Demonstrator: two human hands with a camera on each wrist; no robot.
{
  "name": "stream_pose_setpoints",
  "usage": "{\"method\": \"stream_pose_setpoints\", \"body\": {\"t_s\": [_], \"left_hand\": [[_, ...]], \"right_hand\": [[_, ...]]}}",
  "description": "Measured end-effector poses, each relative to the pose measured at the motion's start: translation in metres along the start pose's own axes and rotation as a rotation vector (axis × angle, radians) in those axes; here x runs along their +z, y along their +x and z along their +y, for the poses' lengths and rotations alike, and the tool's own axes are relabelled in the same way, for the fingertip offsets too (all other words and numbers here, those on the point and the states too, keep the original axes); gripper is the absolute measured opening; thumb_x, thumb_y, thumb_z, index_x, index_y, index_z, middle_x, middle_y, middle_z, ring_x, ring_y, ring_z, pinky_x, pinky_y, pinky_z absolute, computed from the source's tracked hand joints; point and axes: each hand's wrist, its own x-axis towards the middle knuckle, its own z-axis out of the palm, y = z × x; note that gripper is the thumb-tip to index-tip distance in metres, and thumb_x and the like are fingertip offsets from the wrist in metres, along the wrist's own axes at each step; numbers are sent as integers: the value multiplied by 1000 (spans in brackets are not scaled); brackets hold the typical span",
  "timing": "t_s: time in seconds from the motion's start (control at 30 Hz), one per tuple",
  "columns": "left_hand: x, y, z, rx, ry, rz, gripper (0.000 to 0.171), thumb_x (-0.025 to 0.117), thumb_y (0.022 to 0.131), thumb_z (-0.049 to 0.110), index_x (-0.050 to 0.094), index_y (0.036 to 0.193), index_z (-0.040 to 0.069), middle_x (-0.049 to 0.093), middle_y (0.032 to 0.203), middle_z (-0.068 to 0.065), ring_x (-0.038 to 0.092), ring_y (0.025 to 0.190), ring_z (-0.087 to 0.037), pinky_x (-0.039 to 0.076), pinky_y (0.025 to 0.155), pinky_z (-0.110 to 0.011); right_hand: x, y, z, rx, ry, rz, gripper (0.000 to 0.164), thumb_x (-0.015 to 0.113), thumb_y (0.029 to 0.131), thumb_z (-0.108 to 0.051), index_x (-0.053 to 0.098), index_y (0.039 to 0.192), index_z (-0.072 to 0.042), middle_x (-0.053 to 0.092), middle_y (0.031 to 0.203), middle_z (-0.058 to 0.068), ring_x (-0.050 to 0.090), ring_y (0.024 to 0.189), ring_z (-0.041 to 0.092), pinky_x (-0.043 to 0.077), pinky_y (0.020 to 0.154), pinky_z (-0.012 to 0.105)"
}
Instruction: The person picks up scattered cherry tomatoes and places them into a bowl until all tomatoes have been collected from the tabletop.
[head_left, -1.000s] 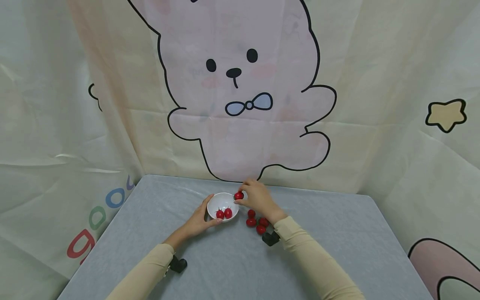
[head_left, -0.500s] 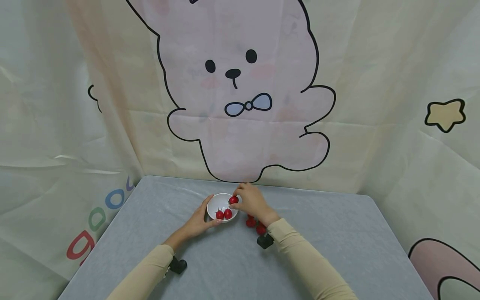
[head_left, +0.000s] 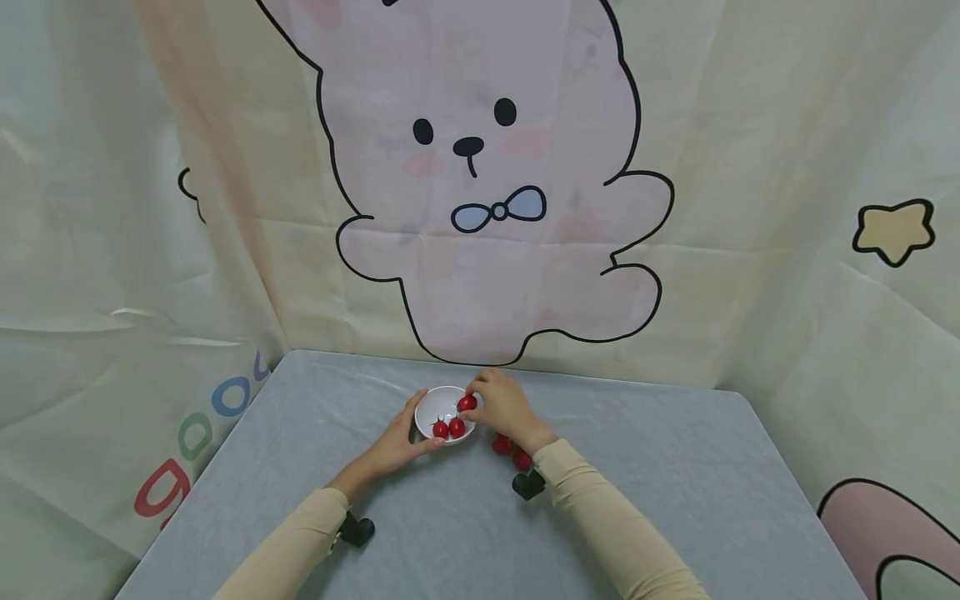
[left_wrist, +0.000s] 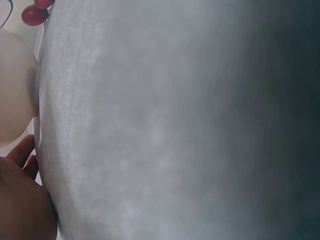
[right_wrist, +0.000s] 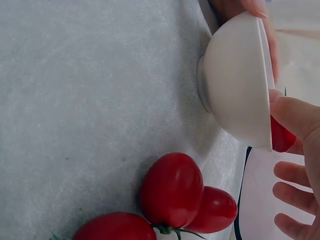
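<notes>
Pinching a tomato, the right grip hangs over the bowl's edge.

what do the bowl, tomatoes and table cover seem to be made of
White bowl: maybe glazed ceramic or plastic, going by its smooth, soft sheen. Red tomatoes: real fruit or plastic copies, with glossy highlights and green stem parts. Grey table cover: probably cloth, matte and faintly fuzzy.

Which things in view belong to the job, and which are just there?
Job:
white bowl, gripped by left hand
tomato, pinched by right hand
two tomatoes in bowl
loose tomatoes beside it, probably

Just there:
gray cloth
printed backdrop
wrist cameras
</notes>
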Motion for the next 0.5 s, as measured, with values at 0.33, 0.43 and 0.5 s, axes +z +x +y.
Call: {"method": "stream_pose_setpoints", "body": {"t_s": [0.33,0.43,0.5], "left_hand": [[0,0,0,-7,-4,-6,104,76,82,50,12,159,24,31,160,-15,32,147,-36,30,117,-60],[0,0,0,-4,3,-2,103,76,83,50,12,159,24,31,160,-16,33,147,-37,30,116,-61],[-1,0,0,-7,2,-3,103,76,83,49,12,159,24,31,160,-16,33,147,-37,30,116,-61]], "right_hand": [[1,-2,0,-13,42,8,39,81,80,-43,75,105,-13,68,111,4,60,104,23,52,91,44],[1,-2,0,-13,36,6,39,81,80,-43,75,105,-14,68,111,4,60,104,23,52,92,43],[1,-2,0,-14,31,1,39,80,80,-43,75,105,-14,68,111,4,60,104,22,52,93,43]]}}
